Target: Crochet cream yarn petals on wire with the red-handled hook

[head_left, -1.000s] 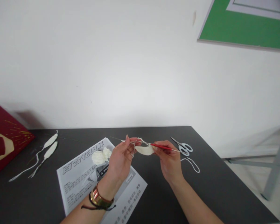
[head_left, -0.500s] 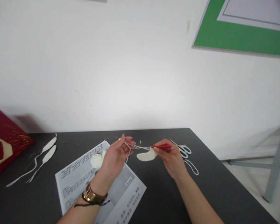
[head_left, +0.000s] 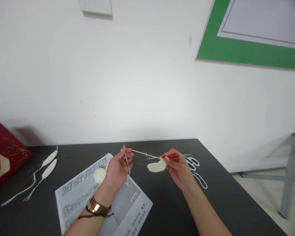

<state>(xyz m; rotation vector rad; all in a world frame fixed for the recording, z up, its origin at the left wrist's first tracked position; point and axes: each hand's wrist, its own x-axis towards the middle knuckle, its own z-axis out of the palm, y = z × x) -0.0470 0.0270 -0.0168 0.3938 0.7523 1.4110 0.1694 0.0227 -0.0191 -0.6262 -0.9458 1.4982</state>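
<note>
Farther apart now, the two hands have opened a wider gap since the earlier frames: the left hand (head_left: 118,167) has drawn away to the left, and the white yarn (head_left: 144,153) between them has straightened into one long, sloping line. Its fingers are curled, with the yarn wound among them and trailing below. On the right, the right hand (head_left: 178,168) pinches a red-handled hook (head_left: 170,156), its thin metal shaft pointing left, together with one end of a small cream knitted piece (head_left: 156,166), which hangs just below the hook, clear of the dark surface (head_left: 172,209).

Too hard a tug from the left hand could, I judge, pull the working loop tight or slip it off the bare shaft; how many loops sit there is too small to tell. A looser grip on the left might let the line sag and the stitches turn uneven. The yarn ball (head_left: 99,175), partly behind the left hand on the printed sheet (head_left: 82,183), could roll if jerked. Scissors (head_left: 192,163) lie just beyond the right hand, near a loose cord (head_left: 201,181) that might catch on their handles.
</note>
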